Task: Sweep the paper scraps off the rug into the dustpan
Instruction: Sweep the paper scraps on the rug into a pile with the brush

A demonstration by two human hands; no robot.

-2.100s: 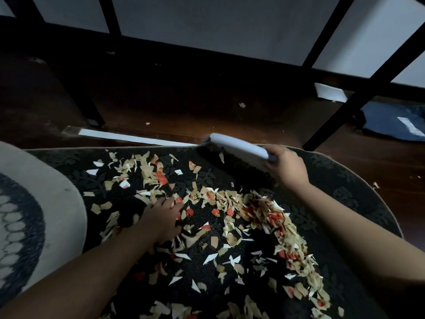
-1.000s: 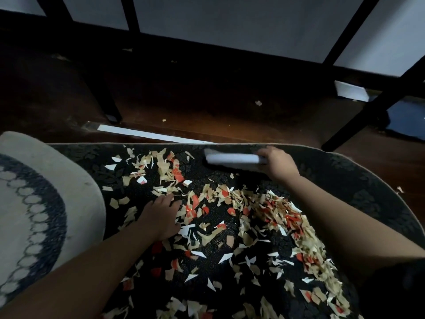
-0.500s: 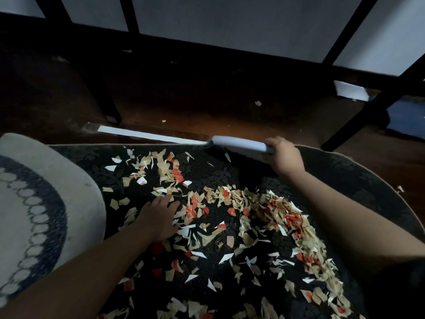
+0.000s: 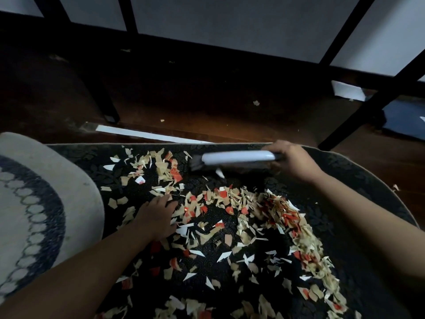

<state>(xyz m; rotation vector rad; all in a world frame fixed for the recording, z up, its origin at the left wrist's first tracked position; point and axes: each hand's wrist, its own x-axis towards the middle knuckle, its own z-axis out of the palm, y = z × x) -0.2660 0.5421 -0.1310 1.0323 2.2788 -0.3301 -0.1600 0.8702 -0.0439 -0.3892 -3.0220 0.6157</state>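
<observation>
On the dark patterned rug (image 4: 368,180), in the head view, paper scraps (image 4: 230,217) in tan, white and red lie scattered over most of the near surface, with a denser band curving from the centre toward the lower right. The right hand (image 4: 292,161) is positioned near the far edge of the rug; its grip is curled round the handle of a hand brush (image 4: 236,157). The brush has a pale, elongated back that lies roughly level and points to the person's left. Dark bristles show at its left end, just above the rug; whether they touch the pile cannot be told. One white scrap sits directly below the brush back.

The left hand (image 4: 156,217) rests palm-down on the rug among the scraps, fingers extended and slightly spread, holding nothing.

A second, light-coloured rug (image 4: 76,203) with a dark ring pattern overlaps the left side. Beyond the far rug edge, a wooden floor (image 4: 207,107) carries a white strip (image 4: 147,135) and a few stray scraps. Dark furniture legs (image 4: 368,93) cross the upper area.
</observation>
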